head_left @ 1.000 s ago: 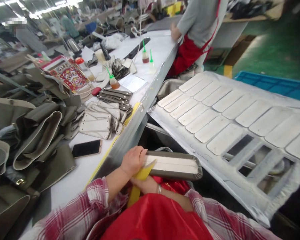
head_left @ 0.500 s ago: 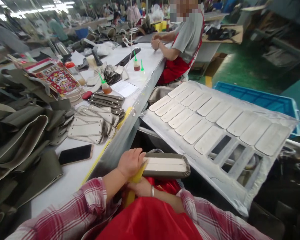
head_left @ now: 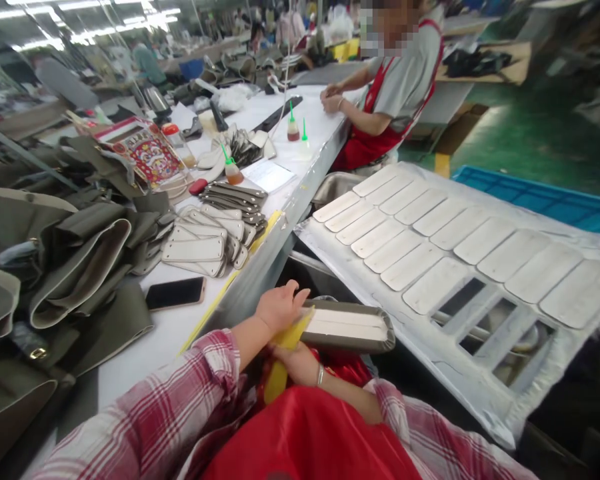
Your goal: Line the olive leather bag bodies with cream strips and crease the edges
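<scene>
Head: olive piece (head_left: pixel 347 326) beside left fingers (head_left: pixel 300 299)

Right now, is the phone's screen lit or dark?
Dark: the phone lies face up on the white table, showing only black, nothing lit.

white table (head_left: pixel 165 333) with a dark phone (head_left: pixel 175 293), stacked pale panels (head_left: pixel 195 250), dark strips (head_left: pixel 233 193), green-tipped bottles (head_left: pixel 234 176), olive pieces (head_left: pixel 113 327) heaped at left
</scene>
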Available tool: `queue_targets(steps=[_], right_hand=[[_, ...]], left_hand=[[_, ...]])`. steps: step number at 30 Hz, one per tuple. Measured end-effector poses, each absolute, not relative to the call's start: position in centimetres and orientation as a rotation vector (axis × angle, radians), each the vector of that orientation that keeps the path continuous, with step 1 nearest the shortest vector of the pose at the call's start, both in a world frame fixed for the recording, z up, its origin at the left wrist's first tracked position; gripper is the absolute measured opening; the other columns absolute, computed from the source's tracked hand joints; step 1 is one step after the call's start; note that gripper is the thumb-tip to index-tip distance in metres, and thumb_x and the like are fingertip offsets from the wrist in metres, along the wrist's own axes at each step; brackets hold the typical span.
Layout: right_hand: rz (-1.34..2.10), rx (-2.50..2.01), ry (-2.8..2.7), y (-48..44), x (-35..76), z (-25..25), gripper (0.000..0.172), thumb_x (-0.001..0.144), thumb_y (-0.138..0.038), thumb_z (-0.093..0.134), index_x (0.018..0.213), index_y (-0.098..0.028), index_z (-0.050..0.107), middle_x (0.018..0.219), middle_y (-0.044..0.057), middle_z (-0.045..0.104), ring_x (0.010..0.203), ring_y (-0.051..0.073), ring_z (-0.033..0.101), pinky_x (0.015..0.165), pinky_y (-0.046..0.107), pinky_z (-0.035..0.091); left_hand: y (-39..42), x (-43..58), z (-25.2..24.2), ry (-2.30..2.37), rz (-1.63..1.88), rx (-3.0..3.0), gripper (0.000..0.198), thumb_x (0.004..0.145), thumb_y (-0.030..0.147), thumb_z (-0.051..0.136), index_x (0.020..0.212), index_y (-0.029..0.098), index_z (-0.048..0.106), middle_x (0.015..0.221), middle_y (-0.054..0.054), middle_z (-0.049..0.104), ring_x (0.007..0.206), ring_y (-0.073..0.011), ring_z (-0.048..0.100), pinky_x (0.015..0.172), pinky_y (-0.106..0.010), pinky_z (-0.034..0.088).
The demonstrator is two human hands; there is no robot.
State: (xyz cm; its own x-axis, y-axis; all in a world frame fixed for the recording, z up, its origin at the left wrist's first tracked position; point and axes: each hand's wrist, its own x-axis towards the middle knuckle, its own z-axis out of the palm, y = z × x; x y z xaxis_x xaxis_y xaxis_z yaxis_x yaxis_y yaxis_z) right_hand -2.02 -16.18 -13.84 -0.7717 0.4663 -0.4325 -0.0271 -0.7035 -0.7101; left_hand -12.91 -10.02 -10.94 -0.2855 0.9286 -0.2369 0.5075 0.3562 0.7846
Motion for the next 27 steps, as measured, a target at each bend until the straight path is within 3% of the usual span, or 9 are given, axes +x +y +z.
queue_targets(steps=[4, 6, 11, 17, 21, 27], right_hand=[[2.383, -1.007, -0.946, -17.7, 1.5, -12.1, 0.049, 0.057, -0.058, 0.066, 0.067, -0.011, 0.06, 0.048, 0.002, 0.057, 0.044, 0.014, 0.054, 0.047, 0.028, 0.041], [2.369, -0.983, -0.926, -18.4, 2.7, -11.6, 0.048, 0.06, -0.056, 0.066, 0.069, -0.01, 0.061, 0.05, 0.003, 0.058, 0.046, 0.015, 0.056, 0.049, 0.029, 0.042], [2.437, -0.922, -0.971, -19.2, 2.1, -11.5, 0.047, 0.063, -0.055, 0.065, 0.068, -0.009, 0.062, 0.05, 0.002, 0.057, 0.045, 0.013, 0.055, 0.049, 0.028, 0.042], [2.499, -0.936, -1.044, -19.0, -0.4, -11.9, 0.048, 0.059, -0.056, 0.065, 0.064, -0.008, 0.063, 0.046, 0.002, 0.056, 0.041, 0.013, 0.053, 0.045, 0.026, 0.04], [2.498, -0.96, -1.063, -18.6, -1.1, -12.2, 0.05, 0.059, -0.058, 0.064, 0.063, -0.009, 0.062, 0.045, 0.002, 0.056, 0.04, 0.013, 0.053, 0.045, 0.026, 0.04], [2.551, -0.964, -1.033, -17.7, -0.8, -13.6, 0.047, 0.061, -0.055, 0.065, 0.062, -0.008, 0.064, 0.044, 0.002, 0.057, 0.039, 0.01, 0.05, 0.045, 0.024, 0.036]], left_hand=[[-11.4, -15.8, -10.0, 1.839, 0.952, 1.05, 0.057, 0.086, 0.06, 0.017, 0.106, 0.016, 0.048, 0.083, -0.009, 0.067, 0.078, -0.0205, 0.064, 0.069, -0.033, 0.047], [-12.8, -17.8, -9.6, 1.822, 1.045, 0.94, 0.061, 0.085, 0.06, 0.012, 0.111, 0.015, 0.045, 0.091, -0.012, 0.067, 0.079, -0.0195, 0.065, 0.065, -0.032, 0.049], [-15.5, -20.1, -9.8, 1.822, 1.147, 0.846, 0.063, 0.079, 0.066, 0.027, 0.1, 0.012, 0.053, 0.091, -0.014, 0.066, 0.076, -0.0194, 0.065, 0.064, -0.03, 0.049], [-13.5, -17.9, -11.4, 1.809, 1.123, 1.098, 0.057, 0.084, 0.057, 0.025, 0.098, 0.012, 0.057, 0.092, -0.013, 0.066, 0.082, -0.0194, 0.063, 0.071, -0.031, 0.048], [-12.4, -16.8, -11.7, 1.791, 0.968, 1.379, 0.051, 0.089, 0.05, 0.022, 0.094, 0.015, 0.06, 0.087, -0.01, 0.067, 0.081, -0.0189, 0.063, 0.076, -0.032, 0.047], [-12.3, -15.1, -11.4, 1.834, 0.64, 1.778, 0.034, 0.084, 0.047, 0.041, 0.075, 0.02, 0.06, 0.084, -0.009, 0.065, 0.09, -0.0245, 0.059, 0.086, -0.037, 0.04]])
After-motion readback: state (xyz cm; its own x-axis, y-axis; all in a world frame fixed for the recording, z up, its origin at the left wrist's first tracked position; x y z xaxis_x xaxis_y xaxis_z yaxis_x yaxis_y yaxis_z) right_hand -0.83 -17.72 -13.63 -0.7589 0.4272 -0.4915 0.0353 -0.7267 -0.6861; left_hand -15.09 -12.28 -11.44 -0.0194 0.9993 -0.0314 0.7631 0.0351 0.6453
